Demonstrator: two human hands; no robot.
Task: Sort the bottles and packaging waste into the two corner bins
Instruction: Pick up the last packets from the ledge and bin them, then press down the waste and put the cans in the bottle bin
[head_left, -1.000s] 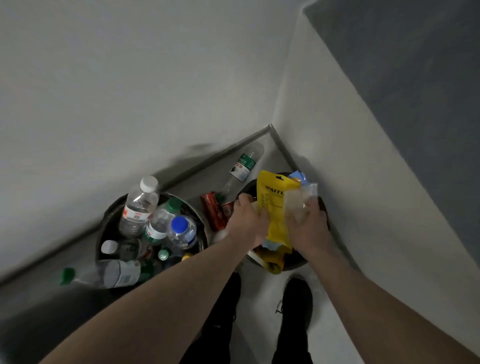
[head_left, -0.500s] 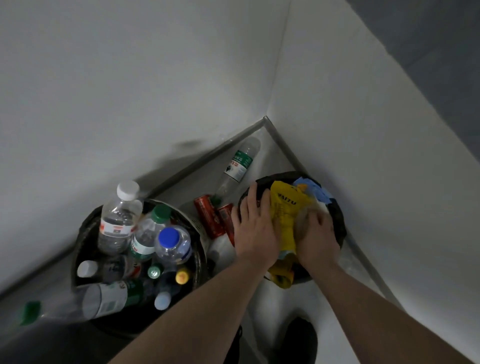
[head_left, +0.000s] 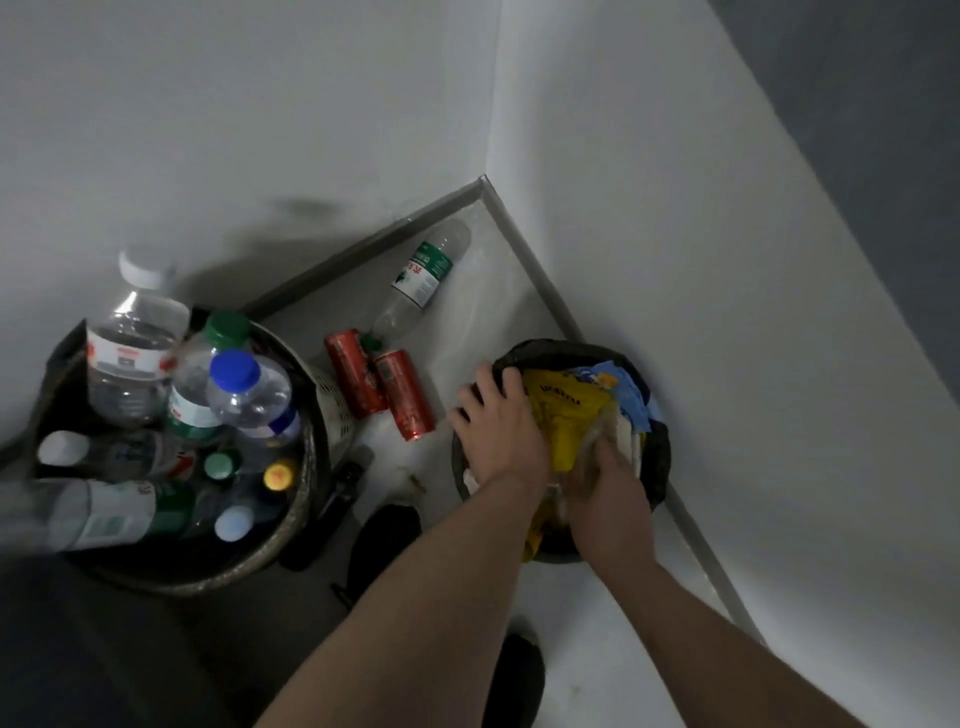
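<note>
A small bin with a black liner (head_left: 655, 457) stands in the corner on the right, stuffed with a yellow package (head_left: 569, 415), blue wrapping (head_left: 631, 397) and clear plastic. My left hand (head_left: 496, 434) lies flat with spread fingers on the yellow package and the bin's left rim. My right hand (head_left: 605, 478) presses down on the clear plastic and the yellow package inside the bin. A larger round bin (head_left: 298, 519) on the left is piled with several plastic bottles (head_left: 249, 395).
On the floor between the bins lie two red cans (head_left: 402, 392) and a clear bottle with a green label (head_left: 421, 278). A dark slim object (head_left: 332, 506) leans by the larger bin. My shoes (head_left: 382, 540) stand below. Walls close in behind and right.
The yellow package went from held above the right bin to pushed down into it. Both hands have sunk lower into the bin, and the view has shifted closer.
</note>
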